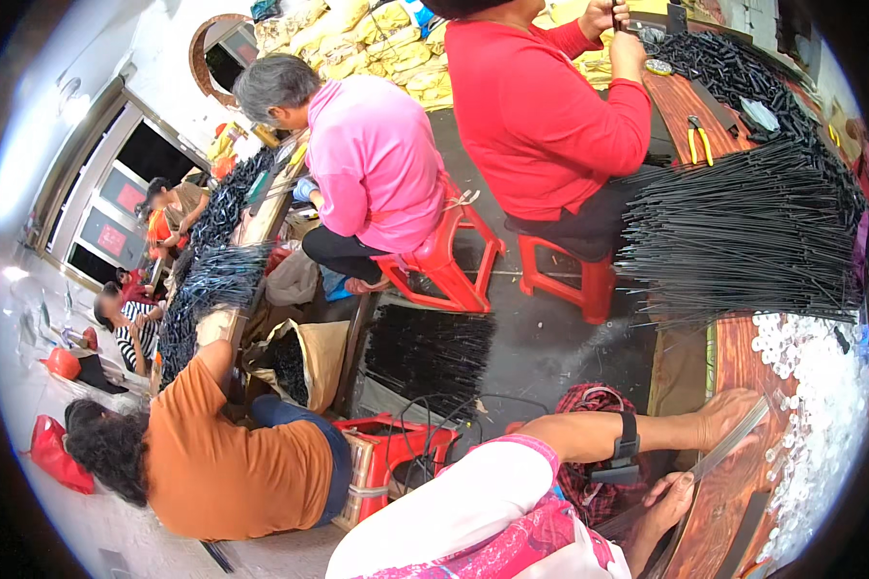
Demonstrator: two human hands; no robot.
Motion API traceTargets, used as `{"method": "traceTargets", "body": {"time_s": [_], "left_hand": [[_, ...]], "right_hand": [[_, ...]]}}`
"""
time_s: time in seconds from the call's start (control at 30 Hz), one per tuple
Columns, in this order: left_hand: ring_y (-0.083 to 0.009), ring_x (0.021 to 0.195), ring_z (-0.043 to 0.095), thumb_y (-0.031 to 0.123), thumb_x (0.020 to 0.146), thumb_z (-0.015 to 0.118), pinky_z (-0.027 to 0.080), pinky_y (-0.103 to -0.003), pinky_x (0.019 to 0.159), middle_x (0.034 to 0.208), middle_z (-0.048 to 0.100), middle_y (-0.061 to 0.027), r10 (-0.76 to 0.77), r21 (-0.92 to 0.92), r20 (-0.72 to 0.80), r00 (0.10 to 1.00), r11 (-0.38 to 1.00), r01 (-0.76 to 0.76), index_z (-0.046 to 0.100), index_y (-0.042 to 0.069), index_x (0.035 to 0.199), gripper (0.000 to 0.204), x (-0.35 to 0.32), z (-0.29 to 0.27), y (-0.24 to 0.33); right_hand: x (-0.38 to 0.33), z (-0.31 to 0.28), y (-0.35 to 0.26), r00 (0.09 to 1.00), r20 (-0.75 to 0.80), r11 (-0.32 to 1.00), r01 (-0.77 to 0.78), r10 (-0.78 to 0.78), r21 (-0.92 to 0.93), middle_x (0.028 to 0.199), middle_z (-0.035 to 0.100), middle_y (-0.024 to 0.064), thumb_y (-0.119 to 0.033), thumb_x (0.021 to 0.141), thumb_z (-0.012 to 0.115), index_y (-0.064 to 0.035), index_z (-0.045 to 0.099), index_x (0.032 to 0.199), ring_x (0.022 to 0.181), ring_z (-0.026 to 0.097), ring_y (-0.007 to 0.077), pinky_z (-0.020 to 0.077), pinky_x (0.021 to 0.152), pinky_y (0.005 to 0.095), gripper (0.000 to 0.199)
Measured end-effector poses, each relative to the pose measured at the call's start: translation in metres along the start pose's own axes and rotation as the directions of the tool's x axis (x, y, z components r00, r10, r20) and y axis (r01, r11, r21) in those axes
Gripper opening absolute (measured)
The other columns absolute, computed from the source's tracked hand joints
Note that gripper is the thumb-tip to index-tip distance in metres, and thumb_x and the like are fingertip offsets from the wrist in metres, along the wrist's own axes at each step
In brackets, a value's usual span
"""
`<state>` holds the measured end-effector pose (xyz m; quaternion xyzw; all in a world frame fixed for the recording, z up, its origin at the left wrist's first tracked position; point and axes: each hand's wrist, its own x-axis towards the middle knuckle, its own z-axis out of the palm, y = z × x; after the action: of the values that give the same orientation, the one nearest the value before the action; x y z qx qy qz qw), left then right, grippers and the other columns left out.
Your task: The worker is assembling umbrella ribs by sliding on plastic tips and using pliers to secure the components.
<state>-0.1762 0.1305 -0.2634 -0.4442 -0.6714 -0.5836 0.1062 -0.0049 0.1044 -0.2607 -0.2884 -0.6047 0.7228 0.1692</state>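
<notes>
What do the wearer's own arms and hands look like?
The left arm has a white sleeve with pink edging near the elbow, and a black strap with a small dark box on the forearm. The left hand and right hand wear no gloves. The right sleeve is not clear.

White sleeve (444,497) bears pink edging (539,447); patterned pink garment (526,536); forearm strap (629,423) (black) carries a dark block (628,447); hands (729,423) are bare.

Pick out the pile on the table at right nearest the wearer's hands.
The heap of small clear-white pieces, beside the left hand. It is the only pale one; the black rods and black parts lie farther away.
</notes>
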Motion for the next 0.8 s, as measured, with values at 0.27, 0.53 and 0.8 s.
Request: {"method": "traceTargets", "body": {"time_s": [0.27, 0.53, 0.8], "left_hand": [[-0.0379, 0.085, 0.054, 0.021, 0.071, 0.073, 0.044, -0.047, 0.075, 0.088, 0.052, -0.0156, 0.095, 0.079, -0.177, 0.980, 0.994, -0.082, 0.057, 0.007, 0.093, 0.031, -0.009, 0.014, -0.016], [-0.0391, 0.090, 0.055, 0.022, 0.073, 0.071, 0.045, -0.047, 0.080, 0.090, 0.053, -0.0178, 0.138, 0.090, -0.080, 0.987, 0.987, -0.130, 0.056, 0.003, 0.093, 0.032, -0.007, 0.019, -0.013], [-0.0350, 0.084, 0.062, 0.015, 0.077, 0.065, 0.050, -0.046, 0.075, 0.091, 0.063, -0.0152, 0.099, -0.054, 0.124, 0.987, 0.994, -0.093, 0.064, 0.004, 0.092, 0.019, 0.022, -0.017, 0.008]], "right_hand": [[0.001, -0.005, 0.005, 0.998, 0.056, 1.000, 0.006, -0.007, 0.024, 0.057, 0.046, 0.0020, -0.045, 0.102, 0.046, -0.0075, 0.049, 0.084, 0.042, 0.040, 0.0086, 0.0337, 0.040, 0.0216, 0.042], [-0.012, -0.003, -0.005, 0.999, -0.034, 0.999, 0.037, -0.038, -0.029, 0.056, 0.044, 0.0032, -0.043, 0.103, 0.044, -0.0057, 0.048, 0.079, 0.041, 0.039, 0.0101, 0.0327, 0.039, 0.0227, 0.044], [-0.031, -0.018, 0.001, 0.983, -0.184, 0.998, -0.020, 0.008, -0.065, 0.057, 0.051, 0.0045, -0.028, 0.101, 0.043, -0.0042, 0.054, 0.082, 0.043, 0.045, 0.0107, 0.0370, 0.040, 0.0234, 0.033]]}}
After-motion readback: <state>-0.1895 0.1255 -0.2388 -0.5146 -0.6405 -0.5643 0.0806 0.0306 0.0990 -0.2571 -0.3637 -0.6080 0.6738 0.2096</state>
